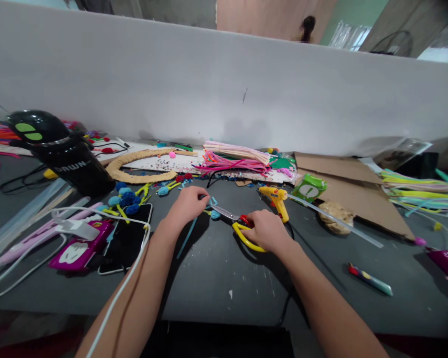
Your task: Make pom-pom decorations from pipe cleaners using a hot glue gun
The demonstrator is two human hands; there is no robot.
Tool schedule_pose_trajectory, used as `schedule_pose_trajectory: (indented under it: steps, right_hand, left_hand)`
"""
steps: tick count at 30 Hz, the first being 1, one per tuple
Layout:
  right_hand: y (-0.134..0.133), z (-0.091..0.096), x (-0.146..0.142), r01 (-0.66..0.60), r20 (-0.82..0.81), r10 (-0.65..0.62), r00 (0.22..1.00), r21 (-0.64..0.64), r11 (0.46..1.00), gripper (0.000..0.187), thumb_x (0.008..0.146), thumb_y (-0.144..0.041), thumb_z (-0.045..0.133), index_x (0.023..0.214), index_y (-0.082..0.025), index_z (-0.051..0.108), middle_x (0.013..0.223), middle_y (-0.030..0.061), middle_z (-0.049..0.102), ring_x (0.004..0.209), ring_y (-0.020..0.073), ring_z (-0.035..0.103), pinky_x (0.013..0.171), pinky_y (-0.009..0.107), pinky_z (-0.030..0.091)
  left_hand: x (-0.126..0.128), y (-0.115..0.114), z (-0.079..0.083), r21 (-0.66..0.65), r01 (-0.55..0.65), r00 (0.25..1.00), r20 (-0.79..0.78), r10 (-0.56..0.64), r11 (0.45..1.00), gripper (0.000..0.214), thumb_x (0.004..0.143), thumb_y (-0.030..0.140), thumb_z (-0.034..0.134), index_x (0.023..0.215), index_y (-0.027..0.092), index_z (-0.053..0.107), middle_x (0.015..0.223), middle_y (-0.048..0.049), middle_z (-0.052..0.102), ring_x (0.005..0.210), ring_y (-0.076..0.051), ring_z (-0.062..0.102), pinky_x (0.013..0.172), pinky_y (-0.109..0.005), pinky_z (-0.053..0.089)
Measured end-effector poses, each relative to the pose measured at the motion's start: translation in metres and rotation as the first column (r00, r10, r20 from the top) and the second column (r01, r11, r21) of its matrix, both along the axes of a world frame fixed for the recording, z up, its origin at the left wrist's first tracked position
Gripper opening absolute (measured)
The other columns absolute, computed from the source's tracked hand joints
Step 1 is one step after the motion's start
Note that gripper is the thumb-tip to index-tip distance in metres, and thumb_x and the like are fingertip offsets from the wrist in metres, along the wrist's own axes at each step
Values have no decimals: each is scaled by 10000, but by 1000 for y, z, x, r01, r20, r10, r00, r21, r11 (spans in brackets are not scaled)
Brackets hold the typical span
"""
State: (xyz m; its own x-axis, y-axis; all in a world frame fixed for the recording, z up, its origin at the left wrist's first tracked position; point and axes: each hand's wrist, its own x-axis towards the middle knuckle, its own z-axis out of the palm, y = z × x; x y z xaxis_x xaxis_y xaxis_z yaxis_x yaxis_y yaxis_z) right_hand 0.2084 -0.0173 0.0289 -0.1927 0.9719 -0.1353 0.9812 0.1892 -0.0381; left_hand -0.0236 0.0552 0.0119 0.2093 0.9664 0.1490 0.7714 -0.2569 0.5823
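My right hand [266, 229] is closed around the yellow and red handles of a pair of scissors [234, 223], whose blades point left towards my left hand. My left hand [188, 203] pinches a thin blue pipe cleaner [192, 224] that runs down and left over the dark table [216, 278]. A small blue pompom [215, 215] lies between the two hands, just under the blades.
A yellow glue gun [278, 199] with a clear glue stick lies right of my hands. Pink pipe cleaners [233, 161], a cork ring [138, 166], cardboard [358, 191], a black bottle [65, 154], a phone [127, 238] and blue pompoms [127, 199] crowd the back and left.
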Motion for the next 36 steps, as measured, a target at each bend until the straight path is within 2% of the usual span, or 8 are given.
schedule_pose_trajectory:
  steps: [7, 11, 15, 18, 25, 29, 33, 36]
  right_hand:
    - [2, -3, 2, 43, 4, -44, 999, 23, 999, 314, 784, -494, 580, 817, -199, 684, 809, 91, 690, 757, 224, 639, 587, 273, 326]
    - [4, 2, 7, 113, -64, -109, 992, 69, 991, 290, 809, -482, 552, 784, -211, 652, 782, 60, 686, 748, 214, 637, 557, 272, 291]
    - [5, 5, 9, 209, -209, -179, 961, 131, 969, 421, 791, -630, 537, 853, -220, 608, 772, 34, 676, 732, 205, 624, 550, 265, 293]
    - [6, 3, 8, 230, -284, -189, 940, 119, 966, 501, 761, -701, 531, 881, -217, 587, 772, 33, 670, 719, 201, 610, 556, 258, 307]
    - [7, 1, 12, 225, -254, -179, 950, 163, 961, 310, 761, -494, 623, 928, -234, 622, 826, 19, 689, 765, 197, 621, 572, 259, 313]
    - [6, 3, 12, 194, -242, -146, 959, 187, 963, 316, 741, -461, 645, 976, -251, 650, 863, 15, 703, 806, 205, 636, 597, 266, 339]
    - [5, 3, 11, 180, -221, -137, 966, 187, 966, 329, 737, -462, 645, 988, -252, 672, 876, 23, 711, 815, 216, 644, 614, 276, 357]
    - [5, 4, 10, 176, -225, -132, 965, 189, 966, 317, 737, -449, 642, 985, -254, 677, 875, 20, 714, 818, 214, 646, 619, 276, 364]
  left_hand:
    - [-2, 1, 0, 29, -7, 1000, 18, 6, 1000, 257, 797, 312, 531, 827, 188, 753, 803, -61, 726, 721, -198, 617, 672, -286, 437]
    - [-3, 0, 6, 55, -56, 997, 60, 53, 997, 254, 808, 340, 534, 813, 182, 732, 807, -53, 722, 730, -191, 611, 682, -282, 428]
    - [-1, -2, 15, 7, -77, 981, 182, 75, 997, 314, 859, 393, 470, 763, 167, 665, 685, -28, 660, 629, -160, 563, 602, -264, 394]
    - [0, -1, 17, -26, -66, 964, 255, 70, 998, 349, 897, 399, 408, 712, 168, 594, 635, -14, 610, 599, -147, 539, 578, -255, 380]
    - [-3, 2, 10, 15, -123, 972, 201, 117, 992, 256, 893, 364, 427, 796, 179, 576, 672, -12, 617, 645, -163, 552, 609, -266, 380]
    - [-3, 2, 5, 13, -98, 971, 218, 93, 995, 186, 881, 343, 459, 901, 196, 570, 654, 7, 624, 617, -159, 566, 616, -270, 391]
    - [-2, 2, 2, -6, -89, 971, 222, 88, 996, 178, 874, 343, 476, 919, 199, 570, 665, 2, 640, 628, -163, 582, 619, -274, 399]
    - [-1, 2, 2, 38, -85, 979, 189, 76, 996, 181, 863, 342, 495, 894, 194, 594, 722, -13, 656, 666, -164, 579, 648, -279, 407]
